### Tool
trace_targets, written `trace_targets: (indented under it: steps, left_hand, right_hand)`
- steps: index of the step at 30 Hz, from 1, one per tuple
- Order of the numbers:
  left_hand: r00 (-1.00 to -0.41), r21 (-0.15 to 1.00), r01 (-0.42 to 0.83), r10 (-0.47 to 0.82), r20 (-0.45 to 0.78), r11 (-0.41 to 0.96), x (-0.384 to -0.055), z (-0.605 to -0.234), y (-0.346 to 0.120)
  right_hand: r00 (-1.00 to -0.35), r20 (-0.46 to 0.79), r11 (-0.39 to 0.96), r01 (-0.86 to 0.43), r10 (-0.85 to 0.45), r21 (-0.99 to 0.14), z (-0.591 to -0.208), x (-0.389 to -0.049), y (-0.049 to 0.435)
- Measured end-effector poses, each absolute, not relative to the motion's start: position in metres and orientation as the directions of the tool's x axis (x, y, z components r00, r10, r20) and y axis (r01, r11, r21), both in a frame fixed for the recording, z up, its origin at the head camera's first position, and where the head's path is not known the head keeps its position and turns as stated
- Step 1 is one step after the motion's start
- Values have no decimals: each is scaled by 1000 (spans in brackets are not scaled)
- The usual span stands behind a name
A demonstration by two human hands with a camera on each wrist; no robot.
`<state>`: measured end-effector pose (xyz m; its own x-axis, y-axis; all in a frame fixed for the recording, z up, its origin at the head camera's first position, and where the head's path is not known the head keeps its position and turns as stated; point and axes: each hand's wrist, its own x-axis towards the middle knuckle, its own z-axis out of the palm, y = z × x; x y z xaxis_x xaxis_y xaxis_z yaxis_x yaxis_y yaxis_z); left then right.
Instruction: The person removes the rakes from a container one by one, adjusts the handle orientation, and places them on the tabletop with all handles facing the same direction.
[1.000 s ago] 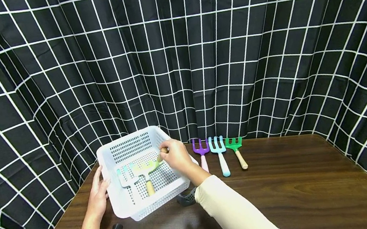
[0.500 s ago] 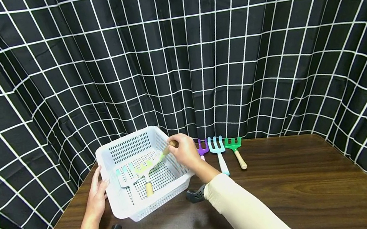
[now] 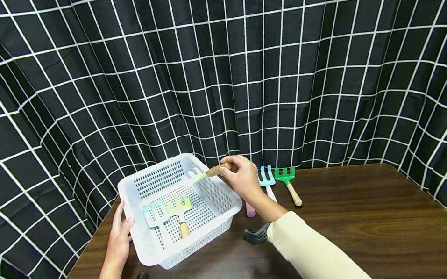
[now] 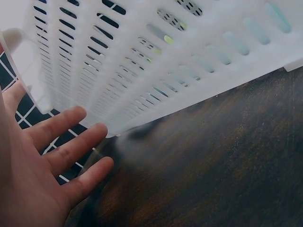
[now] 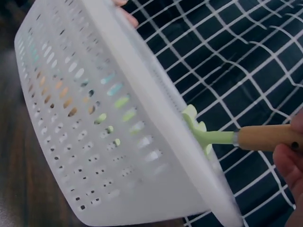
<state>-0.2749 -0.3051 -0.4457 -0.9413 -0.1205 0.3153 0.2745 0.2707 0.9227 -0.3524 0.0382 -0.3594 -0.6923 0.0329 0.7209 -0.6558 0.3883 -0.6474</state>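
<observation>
In the head view my right hand (image 3: 247, 176) pinches the wooden handle (image 3: 218, 169) of a pale green garden hand fork, tines over the right part of a white perforated basket (image 3: 232, 204). In the right wrist view the fork's green neck (image 5: 218, 137) crosses the basket rim. My left hand (image 3: 118, 238) holds the basket's left rim, thumb over it; the other fingers (image 4: 61, 127) are spread outside. Inside lie a white hand fork with teal tips (image 3: 157, 219) and a yellow-green one with a wooden handle (image 3: 181, 213).
Right of the basket lie a blue hand fork (image 3: 267, 181) and a green one (image 3: 285, 177) on the brown wooden table (image 3: 365, 215). A pink handle (image 3: 250, 210) shows beside my right hand, its head hidden. A black gridded curtain (image 3: 214, 65) stands behind.
My right hand has moved right and slightly up with the pale green hand fork, drawing its handle past the basket's right rim. It now covers the purple fork's head. The left hand stays put.
</observation>
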Motion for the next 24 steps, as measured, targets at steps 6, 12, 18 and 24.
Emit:
trace_targets:
  steps: [6, 12, 18, 24]
  left_hand:
    - [-941, 921, 274, -122, 316, 276, -275, -445, -303]
    - [-942, 924, 267, -126, 310, 275, -276, -446, -303]
    - [-941, 923, 272, -123, 314, 272, -277, -447, -304]
    - [-941, 927, 280, -122, 317, 249, -274, -447, -305]
  right_hand:
    - [-742, 661, 245, -624, 112, -742, -362, -347, 57]
    - [-750, 642, 211, -610, 160, -764, -366, -339, 72]
    - [-753, 629, 130, -616, 194, -777, -359, -315, 83]
    - [-759, 611, 122, -601, 225, -790, -360, -304, 96]
